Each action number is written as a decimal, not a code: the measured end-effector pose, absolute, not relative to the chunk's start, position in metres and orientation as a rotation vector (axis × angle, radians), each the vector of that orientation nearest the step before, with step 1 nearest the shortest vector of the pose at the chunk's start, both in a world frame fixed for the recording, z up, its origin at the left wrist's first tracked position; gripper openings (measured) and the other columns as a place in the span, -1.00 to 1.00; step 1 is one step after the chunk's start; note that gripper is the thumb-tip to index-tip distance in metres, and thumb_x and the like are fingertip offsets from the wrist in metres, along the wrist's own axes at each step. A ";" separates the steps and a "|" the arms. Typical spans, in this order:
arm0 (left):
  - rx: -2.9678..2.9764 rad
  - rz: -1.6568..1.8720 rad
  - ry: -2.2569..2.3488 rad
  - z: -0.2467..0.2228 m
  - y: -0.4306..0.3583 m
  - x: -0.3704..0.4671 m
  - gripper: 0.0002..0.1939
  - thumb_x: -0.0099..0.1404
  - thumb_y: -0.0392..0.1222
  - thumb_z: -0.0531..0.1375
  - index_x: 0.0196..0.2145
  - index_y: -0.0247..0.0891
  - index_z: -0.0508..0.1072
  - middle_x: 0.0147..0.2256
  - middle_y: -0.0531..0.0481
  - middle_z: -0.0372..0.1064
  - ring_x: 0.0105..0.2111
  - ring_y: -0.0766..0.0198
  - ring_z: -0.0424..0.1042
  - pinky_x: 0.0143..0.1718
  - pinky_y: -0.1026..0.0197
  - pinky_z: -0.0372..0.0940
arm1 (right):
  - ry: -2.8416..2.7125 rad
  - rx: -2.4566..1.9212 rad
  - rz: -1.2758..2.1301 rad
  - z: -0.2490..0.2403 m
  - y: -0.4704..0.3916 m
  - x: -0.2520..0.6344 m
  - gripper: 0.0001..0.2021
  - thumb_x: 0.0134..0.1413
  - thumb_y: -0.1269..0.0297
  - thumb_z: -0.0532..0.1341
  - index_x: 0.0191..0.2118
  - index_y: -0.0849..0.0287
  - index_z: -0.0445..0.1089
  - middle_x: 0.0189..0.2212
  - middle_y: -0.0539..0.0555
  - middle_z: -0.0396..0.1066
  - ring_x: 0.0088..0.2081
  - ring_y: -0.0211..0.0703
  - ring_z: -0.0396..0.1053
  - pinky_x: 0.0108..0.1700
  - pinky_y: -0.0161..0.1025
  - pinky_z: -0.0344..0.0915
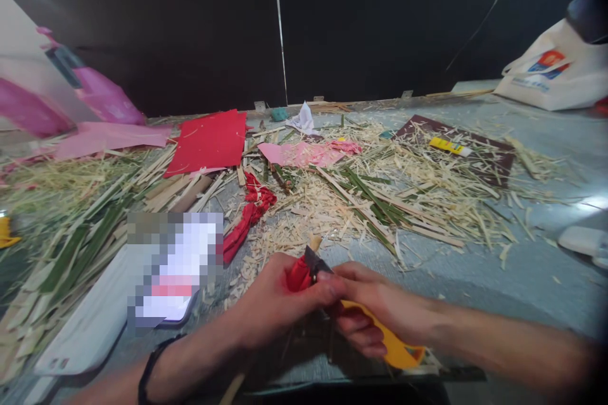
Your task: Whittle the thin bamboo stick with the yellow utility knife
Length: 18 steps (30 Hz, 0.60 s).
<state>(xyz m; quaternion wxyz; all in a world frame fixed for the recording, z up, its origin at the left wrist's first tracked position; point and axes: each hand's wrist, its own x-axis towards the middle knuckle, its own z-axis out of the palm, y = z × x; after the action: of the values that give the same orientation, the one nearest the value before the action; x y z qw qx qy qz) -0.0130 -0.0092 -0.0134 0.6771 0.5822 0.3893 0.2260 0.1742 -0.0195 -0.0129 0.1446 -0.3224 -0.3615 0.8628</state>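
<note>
My left hand (273,304) is closed around a red-wrapped piece (300,275), with a pale tip showing at its upper end. My right hand (365,310) grips a knife with a yellow handle (403,351). The dark blade (316,262) lies against the red piece, and the left thumb presses near it. Both hands meet at the lower middle of the view, above the grey tabletop. Most of the red piece is hidden by the fingers. Crumpled red paper (249,215) lies just beyond my left hand.
Shavings (304,215) and green bamboo strips (365,196) cover the middle. A phone (175,272), partly blurred out, lies left beside a long white object (90,316). Behind are red sheets (209,142), a yellow glue stick (446,145), a white bag (551,73) and a dark wall (380,19).
</note>
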 end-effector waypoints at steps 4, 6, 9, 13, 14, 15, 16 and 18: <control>1.330 0.455 0.802 -0.011 -0.006 -0.016 -0.57 0.30 0.13 0.27 -0.47 -0.30 0.39 -0.52 0.13 0.10 -0.50 0.38 0.02 -0.48 0.29 -0.04 | -1.050 -0.883 2.584 -0.013 -0.017 0.179 -0.39 0.15 -0.24 0.25 -0.53 0.11 -0.03 -0.74 -0.23 -0.15 -0.74 -0.48 -0.26 -0.73 -0.45 -0.25; 1.314 0.451 0.831 -0.011 -0.006 -0.015 -0.56 0.29 0.16 0.28 -0.47 -0.31 0.41 -0.53 0.13 0.13 -0.51 0.39 0.04 -0.50 0.30 -0.03 | -1.002 -0.916 2.543 -0.013 -0.020 0.176 -0.39 0.14 -0.27 0.23 -0.54 0.11 -0.03 -0.75 -0.23 -0.13 -0.76 -0.48 -0.26 -0.74 -0.45 -0.26; 1.305 0.495 0.896 -0.016 -0.009 -0.012 -0.51 0.27 0.21 0.28 -0.48 -0.32 0.44 -0.56 0.11 0.20 -0.55 0.40 0.09 -0.53 0.31 -0.02 | -0.945 -1.000 2.446 -0.012 -0.025 0.169 -0.41 0.19 -0.26 0.18 -0.54 0.12 -0.01 -0.75 -0.22 -0.09 -0.76 -0.48 -0.25 -0.75 -0.46 -0.25; 1.284 0.549 0.953 -0.021 -0.017 -0.007 -0.46 0.27 0.27 0.25 -0.46 -0.35 0.49 -0.55 0.02 0.34 -0.57 0.37 0.22 -0.56 0.32 0.00 | -0.914 -1.079 2.333 -0.007 -0.033 0.160 -0.47 0.31 -0.18 0.09 -0.51 0.12 0.02 -0.74 -0.20 -0.07 -0.75 -0.46 -0.19 -0.73 -0.48 -0.22; 1.277 0.559 0.973 -0.021 -0.019 -0.006 -0.46 0.27 0.27 0.25 -0.46 -0.35 0.49 -0.55 0.01 0.36 -0.56 0.36 0.23 -0.55 0.32 0.02 | -0.908 -1.096 2.317 -0.007 -0.034 0.159 -0.48 0.34 -0.16 0.05 -0.51 0.12 0.02 -0.74 -0.20 -0.07 -0.75 -0.45 -0.20 -0.73 -0.48 -0.22; 1.266 0.570 0.983 -0.021 -0.020 -0.005 -0.45 0.27 0.27 0.25 -0.46 -0.36 0.49 -0.55 0.00 0.37 -0.56 0.36 0.23 -0.55 0.32 0.04 | -0.902 -1.115 2.301 -0.007 -0.035 0.157 -0.48 0.37 -0.14 0.02 -0.51 0.12 0.01 -0.74 -0.20 -0.07 -0.74 -0.45 -0.21 -0.73 -0.48 -0.23; 1.250 0.584 0.983 -0.021 -0.021 -0.004 -0.45 0.28 0.28 0.24 -0.46 -0.36 0.49 -0.55 -0.01 0.38 -0.56 0.36 0.24 -0.54 0.32 0.06 | -0.896 -1.137 2.282 -0.008 -0.035 0.156 -0.49 0.39 -0.13 -0.01 -0.50 0.12 0.01 -0.73 -0.20 -0.07 -0.74 -0.45 -0.22 -0.73 -0.48 -0.23; 1.214 0.605 0.973 -0.021 -0.021 -0.002 -0.44 0.29 0.27 0.23 -0.45 -0.36 0.49 -0.55 -0.02 0.40 -0.56 0.36 0.25 -0.54 0.32 0.07 | -0.891 -1.172 2.247 -0.011 -0.036 0.154 -0.50 0.39 -0.14 -0.02 -0.48 0.11 0.02 -0.73 -0.20 -0.06 -0.74 -0.45 -0.22 -0.72 -0.47 -0.23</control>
<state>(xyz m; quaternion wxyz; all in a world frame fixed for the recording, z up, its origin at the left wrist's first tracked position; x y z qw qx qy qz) -0.0021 -0.0209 -0.0210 0.6715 0.5389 0.4319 0.2686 0.1540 -0.0356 -0.0109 0.2259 -0.4251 -0.3230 0.8148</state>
